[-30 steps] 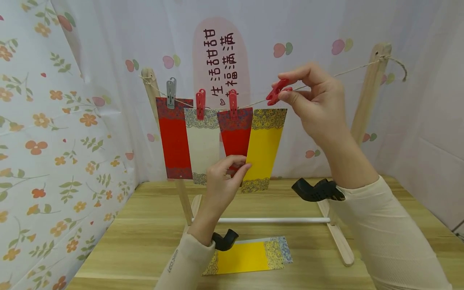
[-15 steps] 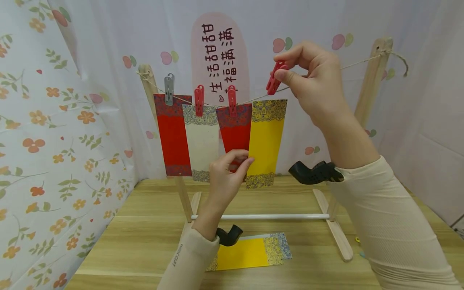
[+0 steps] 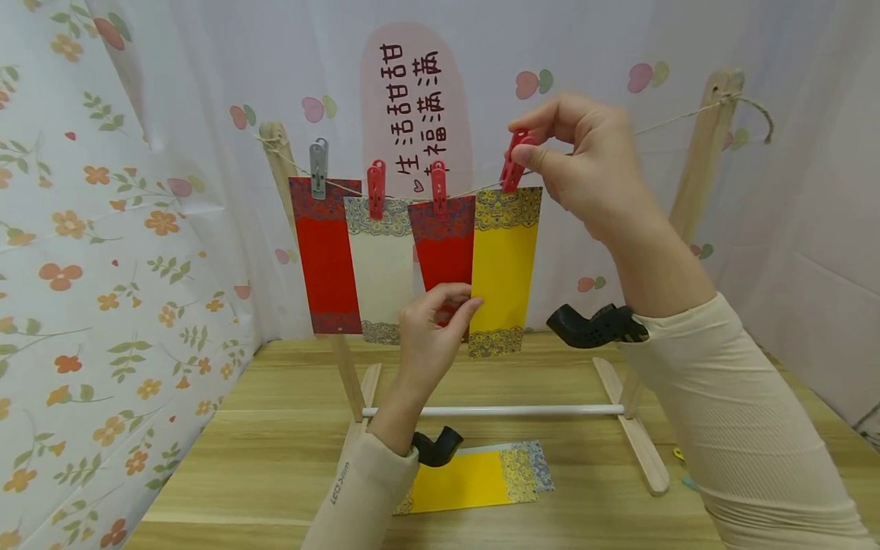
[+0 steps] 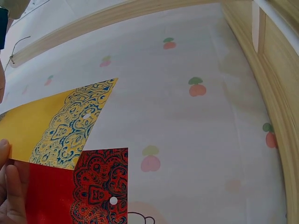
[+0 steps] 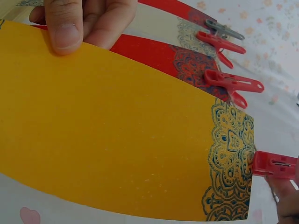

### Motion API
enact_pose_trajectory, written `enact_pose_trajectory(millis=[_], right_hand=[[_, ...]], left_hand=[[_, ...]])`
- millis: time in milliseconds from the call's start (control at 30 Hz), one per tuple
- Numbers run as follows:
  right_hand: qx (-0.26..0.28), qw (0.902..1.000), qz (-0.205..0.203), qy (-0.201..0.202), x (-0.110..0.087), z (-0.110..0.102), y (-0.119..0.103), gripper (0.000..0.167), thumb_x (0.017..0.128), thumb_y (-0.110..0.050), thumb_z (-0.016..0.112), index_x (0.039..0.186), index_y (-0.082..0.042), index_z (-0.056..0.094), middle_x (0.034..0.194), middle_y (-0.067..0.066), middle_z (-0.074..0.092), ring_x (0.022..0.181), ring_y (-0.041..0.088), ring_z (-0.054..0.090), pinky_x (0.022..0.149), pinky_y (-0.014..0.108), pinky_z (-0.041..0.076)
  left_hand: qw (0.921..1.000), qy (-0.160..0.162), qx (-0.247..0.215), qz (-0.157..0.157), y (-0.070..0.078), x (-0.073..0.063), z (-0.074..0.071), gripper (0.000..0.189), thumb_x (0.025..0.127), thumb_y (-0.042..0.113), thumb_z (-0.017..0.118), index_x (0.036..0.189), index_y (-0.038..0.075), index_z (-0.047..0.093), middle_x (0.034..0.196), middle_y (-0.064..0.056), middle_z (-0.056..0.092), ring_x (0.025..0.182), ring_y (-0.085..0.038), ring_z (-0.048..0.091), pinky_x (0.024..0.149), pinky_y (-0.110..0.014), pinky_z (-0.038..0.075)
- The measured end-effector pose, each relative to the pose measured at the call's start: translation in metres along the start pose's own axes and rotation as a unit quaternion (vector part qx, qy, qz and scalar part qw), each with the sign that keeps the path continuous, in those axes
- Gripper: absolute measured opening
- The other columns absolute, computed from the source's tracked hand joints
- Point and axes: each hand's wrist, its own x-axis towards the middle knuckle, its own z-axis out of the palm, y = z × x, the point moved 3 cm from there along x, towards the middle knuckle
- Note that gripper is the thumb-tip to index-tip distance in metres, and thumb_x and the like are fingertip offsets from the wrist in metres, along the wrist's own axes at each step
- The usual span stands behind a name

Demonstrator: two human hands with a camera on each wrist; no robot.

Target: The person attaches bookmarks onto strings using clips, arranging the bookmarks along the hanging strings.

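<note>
My left hand [image 3: 435, 328] pinches the left edge of a yellow card [image 3: 505, 267] with patterned bands, thumb in front. The card hangs upright just below the twine [image 3: 677, 118]. Above it my right hand [image 3: 591, 164] pinches a red clothespin [image 3: 514, 162] by its handles, its tip right at the card's top edge. The right wrist view shows that red clothespin's nose [image 5: 268, 163] meeting the patterned end of the card. To the left hang a red card [image 3: 443, 252], a cream card [image 3: 381, 275] and another red card [image 3: 330, 275], each clipped by a clothespin.
Wooden posts [image 3: 701, 168] hold the twine, and a white rod [image 3: 516, 411] joins their feet. Beneath, a yellow card [image 3: 461, 481] lies over a blue-patterned one [image 3: 543, 470] on the wooden table [image 3: 275, 458]. A printed curtain [image 3: 605, 38] hangs behind.
My right hand has turned the clothespin from slanted to nearly upright, raised it, then lowered it to the card's top edge. The left hand keeps its pinch; the yellow card hangs straighter.
</note>
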Motion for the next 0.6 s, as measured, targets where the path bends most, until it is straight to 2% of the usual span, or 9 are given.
enact_pose_trajectory(millis=[67, 133, 400, 600], right_hand=[[0.01, 0.9999, 0.001, -0.01, 0.0007, 0.0005, 0.0027, 0.011, 0.092, -0.002, 0.067, 0.099, -0.008, 0.072, 0.088, 0.0, 0.07, 0.04, 0.017, 0.037, 0.04, 0.021, 0.035], [0.012, 0.9998, 0.0, -0.017, 0.0011, 0.0012, 0.0044, 0.011, 0.092, -0.001, 0.066, 0.099, -0.007, 0.072, 0.086, 0.0, 0.07, 0.035, 0.018, 0.037, 0.039, 0.022, 0.036], [-0.013, 0.9994, 0.007, -0.031, -0.0012, 0.0032, 0.0072, 0.012, 0.093, -0.002, 0.066, 0.102, -0.008, 0.072, 0.086, -0.002, 0.071, 0.036, 0.018, 0.038, 0.04, 0.022, 0.036], [-0.023, 0.999, 0.009, -0.037, -0.0031, 0.0036, 0.0069, 0.012, 0.093, -0.003, 0.067, 0.103, -0.008, 0.071, 0.086, -0.003, 0.071, 0.037, 0.018, 0.037, 0.04, 0.022, 0.035]], left_hand=[[1.0, 0.001, -0.003, -0.004, -0.0013, 0.0003, 0.0007, 0.013, 0.085, 0.003, 0.076, 0.095, -0.004, 0.073, 0.088, -0.018, 0.075, 0.071, -0.026, 0.07, 0.065, -0.024, 0.059], [1.0, 0.001, -0.005, -0.008, -0.002, 0.0005, 0.0012, 0.013, 0.085, 0.004, 0.076, 0.095, -0.004, 0.073, 0.088, -0.018, 0.075, 0.071, -0.026, 0.07, 0.065, -0.024, 0.059], [0.9999, 0.004, -0.011, -0.006, -0.0032, 0.0007, 0.0015, 0.012, 0.086, 0.004, 0.075, 0.095, -0.005, 0.072, 0.087, -0.018, 0.074, 0.067, -0.026, 0.068, 0.064, -0.024, 0.059], [0.9999, 0.004, -0.005, -0.008, -0.005, 0.0007, 0.0023, 0.012, 0.087, 0.005, 0.075, 0.095, -0.004, 0.072, 0.089, -0.017, 0.075, 0.069, -0.026, 0.071, 0.065, -0.024, 0.059]])
